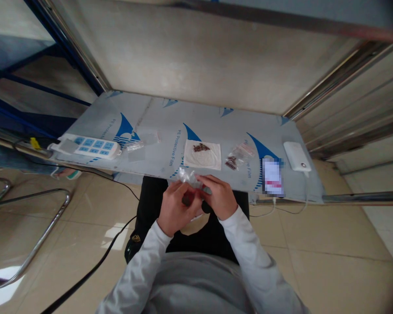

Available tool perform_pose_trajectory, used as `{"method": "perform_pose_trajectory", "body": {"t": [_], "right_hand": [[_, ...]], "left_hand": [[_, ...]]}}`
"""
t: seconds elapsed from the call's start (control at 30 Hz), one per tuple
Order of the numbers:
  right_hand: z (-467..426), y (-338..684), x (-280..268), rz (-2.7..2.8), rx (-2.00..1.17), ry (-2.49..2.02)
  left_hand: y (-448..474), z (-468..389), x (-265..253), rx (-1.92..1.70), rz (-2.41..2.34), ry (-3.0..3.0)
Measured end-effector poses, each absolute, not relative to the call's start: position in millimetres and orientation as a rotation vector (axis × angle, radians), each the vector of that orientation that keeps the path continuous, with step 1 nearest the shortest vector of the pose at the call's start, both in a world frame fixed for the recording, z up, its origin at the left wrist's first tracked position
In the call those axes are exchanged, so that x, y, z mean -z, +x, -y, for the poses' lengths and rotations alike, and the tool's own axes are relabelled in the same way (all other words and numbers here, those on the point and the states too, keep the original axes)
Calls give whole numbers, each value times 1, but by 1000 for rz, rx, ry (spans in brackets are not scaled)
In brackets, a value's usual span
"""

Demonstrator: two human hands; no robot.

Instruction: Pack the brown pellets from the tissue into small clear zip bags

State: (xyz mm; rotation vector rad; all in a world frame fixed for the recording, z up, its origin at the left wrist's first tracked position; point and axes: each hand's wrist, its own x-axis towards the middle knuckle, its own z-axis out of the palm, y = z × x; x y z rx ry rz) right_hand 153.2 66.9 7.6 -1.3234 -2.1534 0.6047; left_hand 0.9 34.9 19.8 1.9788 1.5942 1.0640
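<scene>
Head view: hands point(173, 205) point(220, 197) hold plastic point(186, 174) at a grey table point(153, 163) above floor tiles point(327, 235).

Both forearms point(144, 264) slanted forward and inward, with the left hand point(178, 205) and the right hand point(221, 198) close together, fingers bent, thumbs turned toward each other.

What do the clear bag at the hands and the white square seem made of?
Clear bag: probably thin plastic, glossy, given its crinkled highlights. White square: matte, perhaps tissue or cloth, given its shineless surface; which, I cannot tell.
</scene>
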Motion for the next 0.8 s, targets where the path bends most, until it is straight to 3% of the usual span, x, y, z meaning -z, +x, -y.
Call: {"method": "perform_pose_trajectory", "body": {"t": [0.3,0.47,0.63,0.8], "right_hand": [[-80,151,-23,2370,-725,-1285],[-119,158,-4,2164,-786,-1166],[-201,177,43,2044,-477,-1734],[-241,179,74,2150,-423,-1866]], "left_hand": [[-8,-65,-8,-698,-1403,2347],[-16,-76,12,-826,-1515,2185],[-24,-70,20,-995,-1521,1905],[-21,-57,25,-1060,-1549,1688]]}}
